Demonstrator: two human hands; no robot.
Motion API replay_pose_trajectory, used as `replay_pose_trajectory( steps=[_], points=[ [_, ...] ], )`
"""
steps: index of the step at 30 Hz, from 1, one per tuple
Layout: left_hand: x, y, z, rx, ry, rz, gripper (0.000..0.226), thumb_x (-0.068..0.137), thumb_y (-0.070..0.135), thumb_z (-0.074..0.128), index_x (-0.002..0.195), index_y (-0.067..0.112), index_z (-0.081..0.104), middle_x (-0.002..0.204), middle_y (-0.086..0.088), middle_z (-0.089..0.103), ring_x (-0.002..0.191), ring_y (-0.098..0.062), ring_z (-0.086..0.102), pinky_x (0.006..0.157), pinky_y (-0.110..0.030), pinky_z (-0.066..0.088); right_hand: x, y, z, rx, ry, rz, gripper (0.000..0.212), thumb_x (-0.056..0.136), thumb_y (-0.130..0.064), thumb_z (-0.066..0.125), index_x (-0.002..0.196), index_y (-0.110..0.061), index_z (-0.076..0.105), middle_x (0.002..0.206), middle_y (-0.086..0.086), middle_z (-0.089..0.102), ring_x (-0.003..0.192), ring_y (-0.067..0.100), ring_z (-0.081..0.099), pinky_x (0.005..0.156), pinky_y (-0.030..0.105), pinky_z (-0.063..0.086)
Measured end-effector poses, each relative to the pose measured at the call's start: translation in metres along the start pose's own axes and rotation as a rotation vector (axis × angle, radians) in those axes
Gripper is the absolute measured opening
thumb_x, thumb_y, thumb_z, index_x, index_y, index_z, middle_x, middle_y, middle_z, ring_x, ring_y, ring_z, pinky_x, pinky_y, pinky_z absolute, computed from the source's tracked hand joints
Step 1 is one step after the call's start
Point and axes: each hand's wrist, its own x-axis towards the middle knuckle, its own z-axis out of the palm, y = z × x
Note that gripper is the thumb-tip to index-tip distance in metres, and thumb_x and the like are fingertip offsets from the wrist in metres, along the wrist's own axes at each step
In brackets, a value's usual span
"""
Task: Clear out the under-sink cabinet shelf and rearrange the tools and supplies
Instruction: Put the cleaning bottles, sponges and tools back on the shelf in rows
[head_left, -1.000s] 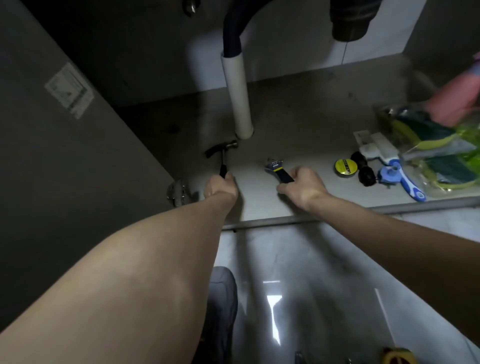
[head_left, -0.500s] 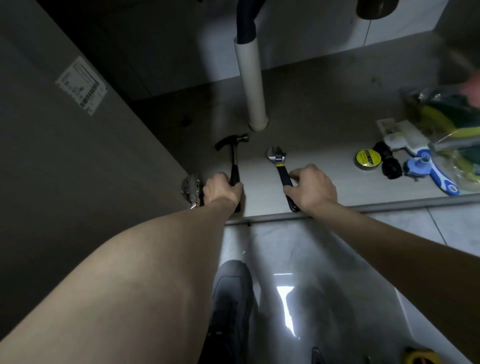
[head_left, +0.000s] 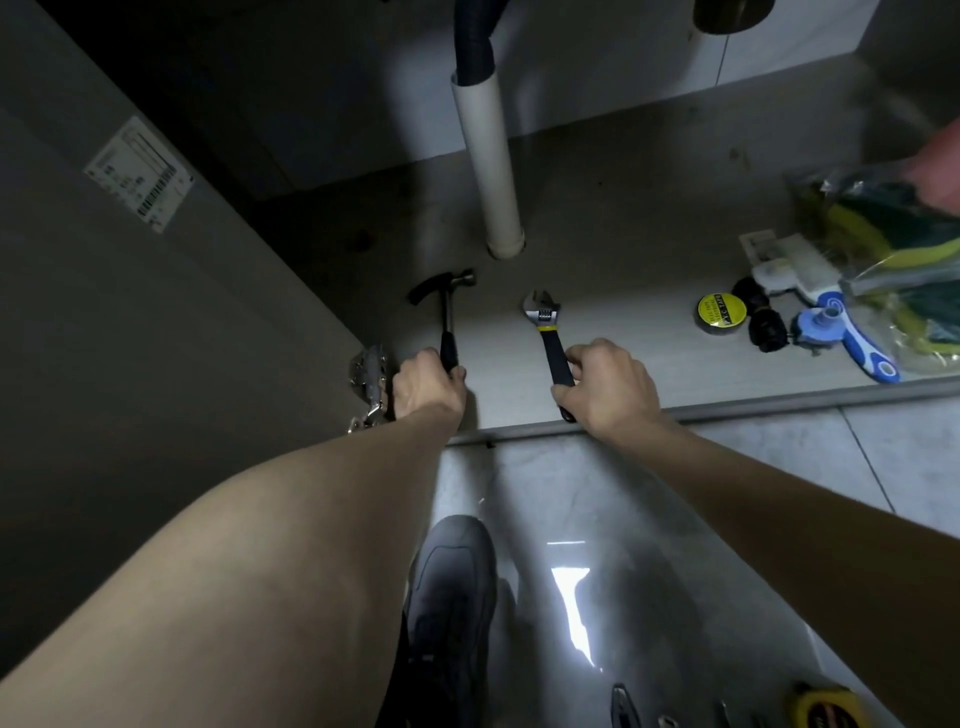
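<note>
My left hand (head_left: 427, 384) grips the black handle of a claw hammer (head_left: 445, 306) that lies on the cabinet shelf (head_left: 623, 249), head pointing inward. My right hand (head_left: 608, 387) grips the black handle of an adjustable wrench (head_left: 545, 325) with a yellow band, its jaw pointing toward the back. The two tools lie roughly parallel near the shelf's front edge. Further right sit a yellow tape roll (head_left: 721, 312), a black fitting (head_left: 763, 322) and a blue-and-white tool (head_left: 852, 338).
A white drain pipe (head_left: 491, 171) rises from the shelf behind the tools. A plastic bag of green and yellow sponges (head_left: 883, 249) lies at the right. The open door (head_left: 130, 312) with its hinge (head_left: 370, 379) stands left. My shoe (head_left: 452, 597) and a yellow tape measure (head_left: 826, 712) are on the floor tiles.
Both hands have drawn the hammer and wrench back toward the shelf's front edge, so more of each tool shows ahead of my fingers. The wrench handle now reaches the edge.
</note>
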Motion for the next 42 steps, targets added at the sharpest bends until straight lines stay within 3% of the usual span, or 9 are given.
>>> replay_pose_trajectory(
  steps=[4, 8, 14, 23, 28, 32, 37, 42],
  points=[
    [0.005, -0.002, -0.004, -0.078, -0.003, 0.019, 0.027, 0.094, 0.031, 0.064, 0.103, 0.005, 0.070, 0.108, -0.023, 0.068, 0.107, -0.041, 0.062, 0.083, -0.038, 0.048, -0.002, -0.002, 0.003, -0.002, -0.006, -0.004, 0.006, 0.083, -0.021, 0.067, 0.084, -0.018, 0.062, 0.095, 0.006, 0.056, 0.082, 0.034, 0.060, 0.068, 0.036, 0.050],
    [-0.006, -0.007, 0.000, -0.235, -0.004, 0.002, 0.025, 0.098, 0.025, 0.059, 0.107, 0.005, 0.070, 0.111, -0.022, 0.066, 0.108, -0.037, 0.061, 0.084, -0.037, 0.046, 0.004, -0.009, 0.008, 0.036, -0.024, -0.005, 0.021, 0.082, -0.023, 0.070, 0.070, -0.020, 0.053, 0.089, 0.007, 0.056, 0.078, 0.033, 0.059, 0.063, 0.033, 0.042],
    [-0.035, -0.016, 0.014, -0.224, 0.108, 0.001, 0.023, 0.102, 0.015, 0.048, 0.114, 0.005, 0.064, 0.121, -0.016, 0.053, 0.110, -0.034, 0.056, 0.091, -0.036, 0.039, 0.021, -0.039, 0.024, 0.088, -0.058, -0.050, 0.020, 0.081, -0.031, 0.076, 0.080, -0.014, 0.065, 0.089, 0.007, 0.064, 0.082, 0.032, 0.064, 0.069, 0.036, 0.052],
    [-0.032, -0.023, 0.017, -0.229, 0.128, 0.029, 0.021, 0.101, 0.013, 0.050, 0.112, 0.002, 0.064, 0.118, -0.016, 0.053, 0.108, -0.034, 0.055, 0.088, -0.036, 0.038, 0.032, -0.080, 0.057, 0.094, -0.034, -0.082, 0.026, 0.083, -0.036, 0.077, 0.089, -0.012, 0.068, 0.093, 0.010, 0.065, 0.089, 0.036, 0.065, 0.079, 0.041, 0.055],
    [-0.030, -0.022, 0.016, -0.229, 0.118, 0.021, 0.021, 0.100, 0.011, 0.049, 0.110, 0.003, 0.064, 0.119, -0.017, 0.053, 0.109, -0.034, 0.055, 0.088, -0.038, 0.039, 0.035, -0.082, 0.062, 0.094, -0.013, -0.079, 0.026, 0.083, -0.036, 0.078, 0.087, -0.012, 0.068, 0.092, 0.009, 0.065, 0.087, 0.034, 0.065, 0.078, 0.040, 0.055],
    [-0.031, -0.019, 0.013, -0.223, 0.104, -0.003, 0.025, 0.101, 0.011, 0.047, 0.118, 0.003, 0.063, 0.124, -0.017, 0.052, 0.115, -0.034, 0.053, 0.093, -0.037, 0.038, 0.028, -0.076, 0.060, 0.182, -0.029, -0.065, 0.021, 0.084, -0.037, 0.077, 0.084, -0.017, 0.068, 0.087, 0.005, 0.067, 0.085, 0.030, 0.065, 0.075, 0.038, 0.054],
    [-0.058, 0.000, 0.008, -0.338, 0.092, -0.124, 0.034, 0.096, 0.007, 0.048, 0.129, 0.004, 0.056, 0.133, -0.016, 0.046, 0.126, -0.033, 0.044, 0.101, -0.039, 0.037, -0.007, -0.040, 0.042, 0.200, 0.035, -0.061, 0.021, 0.088, -0.028, 0.068, 0.104, -0.015, 0.073, 0.093, 0.000, 0.072, 0.099, 0.029, 0.065, 0.086, 0.036, 0.054],
    [-0.130, 0.002, 0.019, -0.354, 0.121, 0.046, 0.036, 0.090, 0.004, 0.049, 0.125, 0.006, 0.056, 0.131, -0.011, 0.046, 0.125, -0.027, 0.039, 0.099, -0.034, 0.036, -0.072, 0.021, 0.003, 0.051, 0.092, -0.111, 0.018, 0.091, -0.024, 0.056, 0.096, -0.019, 0.072, 0.092, 0.006, 0.073, 0.094, 0.035, 0.065, 0.074, 0.039, 0.052]
  ],
)
